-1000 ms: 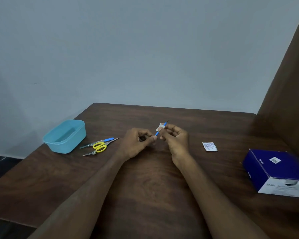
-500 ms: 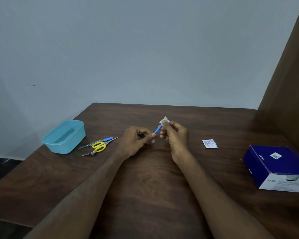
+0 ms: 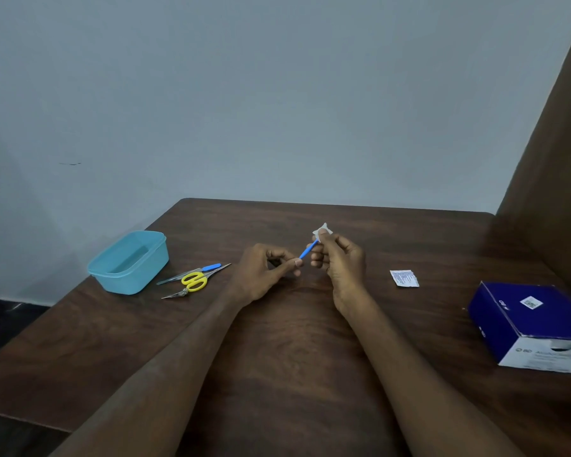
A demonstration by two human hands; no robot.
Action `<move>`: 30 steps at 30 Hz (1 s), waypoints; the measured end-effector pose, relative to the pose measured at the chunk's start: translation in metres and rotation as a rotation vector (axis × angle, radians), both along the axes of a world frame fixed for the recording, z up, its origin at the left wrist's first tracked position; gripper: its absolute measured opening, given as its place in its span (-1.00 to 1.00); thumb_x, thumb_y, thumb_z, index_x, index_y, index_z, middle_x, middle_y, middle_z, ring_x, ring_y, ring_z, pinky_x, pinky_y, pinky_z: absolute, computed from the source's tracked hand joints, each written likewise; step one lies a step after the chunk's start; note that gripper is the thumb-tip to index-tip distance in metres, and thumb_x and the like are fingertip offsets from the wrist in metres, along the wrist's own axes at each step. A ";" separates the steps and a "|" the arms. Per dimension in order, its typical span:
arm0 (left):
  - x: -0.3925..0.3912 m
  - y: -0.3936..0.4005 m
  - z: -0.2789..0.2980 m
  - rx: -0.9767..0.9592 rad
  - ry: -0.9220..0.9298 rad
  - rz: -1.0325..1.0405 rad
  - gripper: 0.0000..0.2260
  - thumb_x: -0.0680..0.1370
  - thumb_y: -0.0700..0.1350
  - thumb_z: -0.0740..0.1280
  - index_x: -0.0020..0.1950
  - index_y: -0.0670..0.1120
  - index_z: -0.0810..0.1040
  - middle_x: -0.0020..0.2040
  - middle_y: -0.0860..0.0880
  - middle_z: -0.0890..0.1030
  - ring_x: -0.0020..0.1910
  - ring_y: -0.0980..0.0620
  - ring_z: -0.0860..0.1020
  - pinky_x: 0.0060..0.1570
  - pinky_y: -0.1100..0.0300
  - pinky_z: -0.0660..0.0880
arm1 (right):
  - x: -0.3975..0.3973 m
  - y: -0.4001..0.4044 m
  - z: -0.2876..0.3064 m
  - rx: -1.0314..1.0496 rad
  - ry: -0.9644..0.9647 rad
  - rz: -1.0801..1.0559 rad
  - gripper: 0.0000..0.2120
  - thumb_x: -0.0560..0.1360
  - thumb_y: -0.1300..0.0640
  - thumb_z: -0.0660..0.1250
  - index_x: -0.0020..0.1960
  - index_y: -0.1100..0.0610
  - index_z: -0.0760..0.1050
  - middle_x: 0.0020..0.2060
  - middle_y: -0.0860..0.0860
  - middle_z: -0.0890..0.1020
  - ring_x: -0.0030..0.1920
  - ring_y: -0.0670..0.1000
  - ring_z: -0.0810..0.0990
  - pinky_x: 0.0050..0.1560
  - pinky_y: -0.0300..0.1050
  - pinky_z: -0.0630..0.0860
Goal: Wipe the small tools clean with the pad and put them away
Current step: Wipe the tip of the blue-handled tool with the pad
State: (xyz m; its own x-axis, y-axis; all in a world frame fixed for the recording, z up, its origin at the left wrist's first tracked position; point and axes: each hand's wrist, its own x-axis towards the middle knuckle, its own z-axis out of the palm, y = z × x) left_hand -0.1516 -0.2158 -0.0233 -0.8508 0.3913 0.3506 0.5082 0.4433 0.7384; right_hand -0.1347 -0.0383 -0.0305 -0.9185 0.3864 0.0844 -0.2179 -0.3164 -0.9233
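Observation:
Over the middle of the brown table (image 3: 277, 357), my left hand (image 3: 264, 275) pinches the near end of a thin blue-handled tool (image 3: 308, 250). My right hand (image 3: 338, 262) pinches a small white pad (image 3: 322, 230) folded around the tool's far end, which is hidden under the pad. To the left lie yellow-handled scissors (image 3: 194, 281), metal tweezers (image 3: 175, 294) and another blue-handled tool (image 3: 208, 268). An open light-blue plastic tub (image 3: 129, 262) stands beside them.
A torn white pad wrapper (image 3: 404, 278) lies right of my hands. A dark blue box (image 3: 531, 324) sits at the right edge. A brown panel (image 3: 554, 159) rises at the right, a pale wall behind the table.
My right hand has slid the pad up along the tool toward its far tip, baring more of the blue handle. My left hand has kept its pinch.

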 end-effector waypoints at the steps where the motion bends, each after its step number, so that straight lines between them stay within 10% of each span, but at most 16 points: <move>1: 0.000 0.000 0.000 0.002 0.000 -0.002 -0.84 0.64 -0.03 0.48 -0.08 -0.05 0.78 -0.18 0.10 0.78 -0.19 0.17 0.72 -0.11 0.32 0.58 | 0.001 0.000 -0.001 0.013 -0.001 -0.004 -0.77 0.61 0.11 0.47 -0.06 0.28 0.73 -0.30 0.12 0.68 -0.31 0.01 0.59 -0.25 -0.10 0.61; 16: -0.002 -0.001 -0.003 0.042 -0.035 0.004 -0.84 0.64 -0.04 0.49 -0.11 -0.02 0.77 -0.18 0.07 0.78 -0.20 0.20 0.69 -0.09 0.26 0.58 | -0.001 0.026 0.002 0.404 0.011 -0.461 -0.82 0.52 -0.13 0.52 -0.10 -0.03 0.74 -0.36 -0.08 0.72 -0.31 -0.02 0.71 -0.15 -0.07 0.60; 23: -0.004 -0.003 -0.005 0.058 0.012 0.018 -0.79 0.65 0.03 0.47 -0.15 0.02 0.76 -0.19 0.07 0.77 -0.13 -0.07 0.75 0.01 -0.09 0.65 | 0.008 -0.005 -0.004 0.412 -0.092 0.105 -0.90 0.54 0.24 0.48 -0.06 0.11 0.77 -0.20 0.03 0.79 -0.29 -0.08 0.63 -0.22 -0.15 0.58; 30: 0.000 -0.001 -0.001 -0.009 0.023 0.034 -0.75 0.65 0.03 0.47 -0.20 -0.01 0.74 -0.25 0.09 0.75 -0.27 0.13 0.63 -0.17 0.17 0.52 | 0.008 0.004 0.008 0.081 -0.054 0.124 -0.88 0.55 0.29 0.46 -0.02 0.15 0.77 -0.17 -0.12 0.75 -0.26 -0.16 0.58 -0.29 -0.25 0.48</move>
State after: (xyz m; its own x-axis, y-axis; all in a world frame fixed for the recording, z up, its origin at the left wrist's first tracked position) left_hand -0.1515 -0.2164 -0.0246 -0.8557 0.3654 0.3664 0.5091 0.4672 0.7229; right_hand -0.1263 -0.0344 -0.0228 -0.9628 0.2637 0.0595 -0.1308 -0.2619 -0.9562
